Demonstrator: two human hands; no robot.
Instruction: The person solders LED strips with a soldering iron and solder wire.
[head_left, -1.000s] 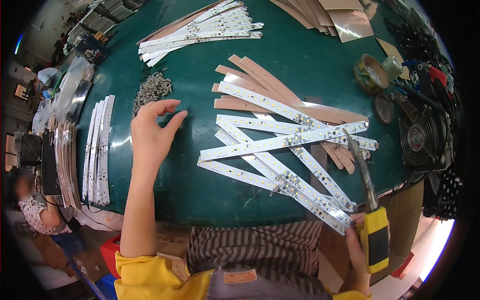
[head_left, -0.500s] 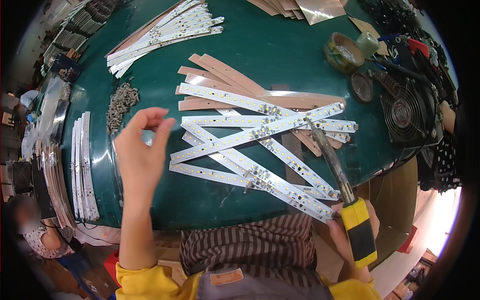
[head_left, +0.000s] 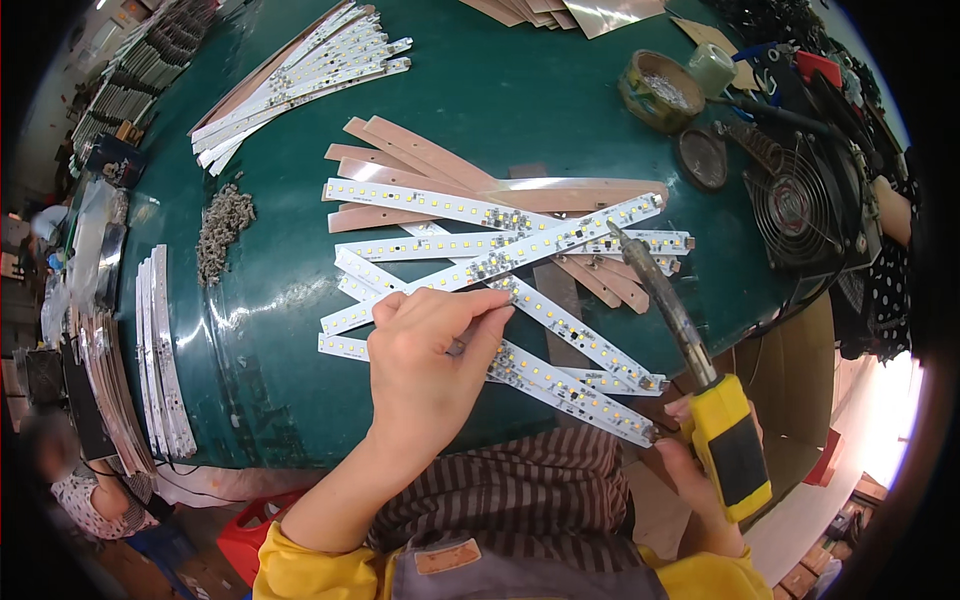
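Note:
In front of me white LED strips [head_left: 562,238], dotted with small yellow chips and components, lie crossed over each other and over tan strips [head_left: 430,157]. My left hand [head_left: 425,350] is over the pile, thumb and forefinger pinched together close to a slanting strip. Whatever the pinch holds, if anything, is too small to name. My right hand [head_left: 692,470] grips a soldering iron [head_left: 738,450] by its yellow-and-black handle. The iron's metal shaft points up and left, its tip near the right part of the top strip. The right thumb is beside a strip's lower end.
A heap of small grey parts [head_left: 226,225] sits left on the green table [head_left: 290,300]. More LED strips [head_left: 300,75] are stacked far left, others [head_left: 160,350] at the left edge. A round tin [head_left: 640,95], a soldering-iron coil holder [head_left: 752,150] and a fan [head_left: 795,205] stand right.
My left hand has moved right from beside the heap of small parts to over the strips, its fingers closing into a pinch. The soldering iron stays near the top strip.

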